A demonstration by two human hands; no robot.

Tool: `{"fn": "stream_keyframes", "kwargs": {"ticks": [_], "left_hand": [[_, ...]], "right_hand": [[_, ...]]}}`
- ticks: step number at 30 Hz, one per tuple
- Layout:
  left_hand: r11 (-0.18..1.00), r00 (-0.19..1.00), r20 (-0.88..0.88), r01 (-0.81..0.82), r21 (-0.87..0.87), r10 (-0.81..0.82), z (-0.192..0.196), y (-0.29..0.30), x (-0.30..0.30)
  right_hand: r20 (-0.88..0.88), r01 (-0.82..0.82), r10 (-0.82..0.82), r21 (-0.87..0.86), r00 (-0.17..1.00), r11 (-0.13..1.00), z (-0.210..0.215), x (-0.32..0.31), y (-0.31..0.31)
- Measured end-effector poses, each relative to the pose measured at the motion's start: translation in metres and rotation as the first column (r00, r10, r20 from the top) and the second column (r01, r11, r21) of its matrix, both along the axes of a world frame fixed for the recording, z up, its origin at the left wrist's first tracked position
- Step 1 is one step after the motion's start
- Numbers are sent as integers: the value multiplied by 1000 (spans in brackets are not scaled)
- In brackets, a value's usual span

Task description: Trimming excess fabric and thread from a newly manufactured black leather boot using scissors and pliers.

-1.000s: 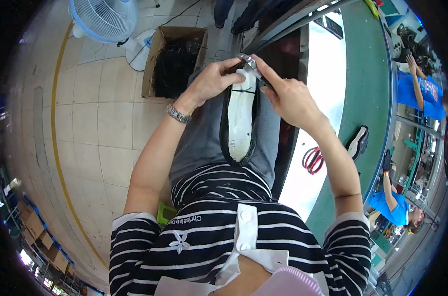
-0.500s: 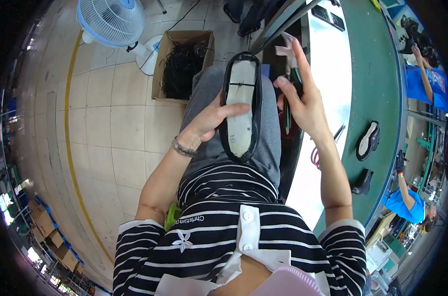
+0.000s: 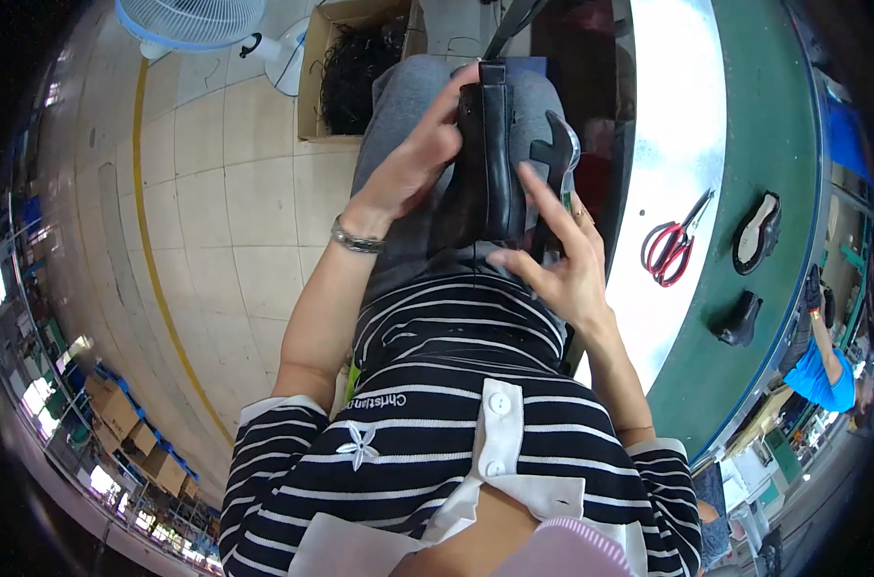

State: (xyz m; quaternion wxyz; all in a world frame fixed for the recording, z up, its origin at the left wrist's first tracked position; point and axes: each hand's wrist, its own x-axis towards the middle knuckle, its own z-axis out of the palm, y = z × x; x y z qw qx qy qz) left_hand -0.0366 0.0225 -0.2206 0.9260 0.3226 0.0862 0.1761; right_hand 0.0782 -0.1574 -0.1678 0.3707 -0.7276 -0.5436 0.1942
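Note:
A black leather shoe [image 3: 496,163] is up over my lap, its dark upper facing me. My left hand [image 3: 410,171] is against its left side, the thumb on the near face and the long fingers reaching up toward the top end; some fingertips are hidden behind it. On the other side my right hand [image 3: 574,262] has its index finger and thumb stretched toward the shoe's lower right. Pincers [image 3: 555,154] with dark handles and a shiny metal part stick up from that hand, held by its other fingers, which are partly hidden.
Red-handled scissors [image 3: 670,252] lie on the white worktop [image 3: 673,106] to the right. Two more black shoes, one sole-up [image 3: 756,234] and one smaller-looking [image 3: 738,318], sit on the green surface. A cardboard box [image 3: 311,87] of black scraps and a fan [image 3: 192,21] stand ahead-left.
The shoe has turned from its pale sole facing me to its black upper. My right hand has come down and left, close to the shoe, with the pincers. The view has shifted slightly.

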Motion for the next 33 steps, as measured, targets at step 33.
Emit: {"fn": "stream_keyframes", "kwargs": {"ticks": [33], "left_hand": [[879,833,-448,-91,467,325,24,-42,6]], "right_hand": [[-382,-446,257,-575,888,686,61,29,6]]}}
